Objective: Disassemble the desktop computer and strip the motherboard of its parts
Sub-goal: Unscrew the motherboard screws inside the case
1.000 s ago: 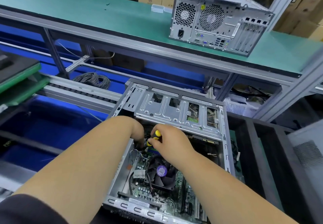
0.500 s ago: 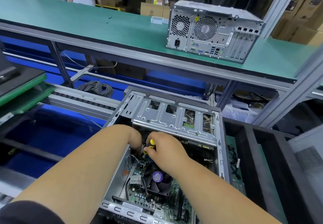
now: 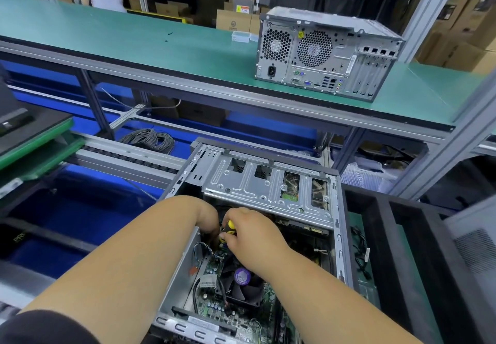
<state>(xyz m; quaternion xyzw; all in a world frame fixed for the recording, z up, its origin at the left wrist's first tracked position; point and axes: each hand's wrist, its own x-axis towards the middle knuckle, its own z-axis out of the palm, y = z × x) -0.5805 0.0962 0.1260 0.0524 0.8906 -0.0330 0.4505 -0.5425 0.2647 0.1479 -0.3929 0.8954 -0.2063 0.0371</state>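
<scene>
**Both hands deep in the open case, screwdriver on a fastener**

Little has moved since a second ago — both hands stay at the same spot under the drive cage, and only the head has tipped up, bringing more of the far bench into view.

Nearest, the CPU cooler fan (image 3: 243, 286) with its purple hub sits on the green motherboard (image 3: 214, 310), still mounted in the open desktop case (image 3: 338, 239) lying on its side. Just beyond, at 12 o'clock from the fan, the right hand (image 3: 255, 236) grips a yellow-and-black screwdriver (image 3: 227, 229), fingers curled round the handle, tip pointing down into the case — probably on a screw I cannot see. At 9 o'clock from it the left hand (image 3: 208, 220) reaches into the same corner, likely steadying a part or holding cables aside; its fingers are hidden, so I cannot tell its grip.

The drive cage (image 3: 268, 185) overhangs that corner, which explains the cramped angle. Farther off, at 1 o'clock, a second, closed desktop tower (image 3: 327, 53) waits on the green bench (image 3: 134, 40).
</scene>
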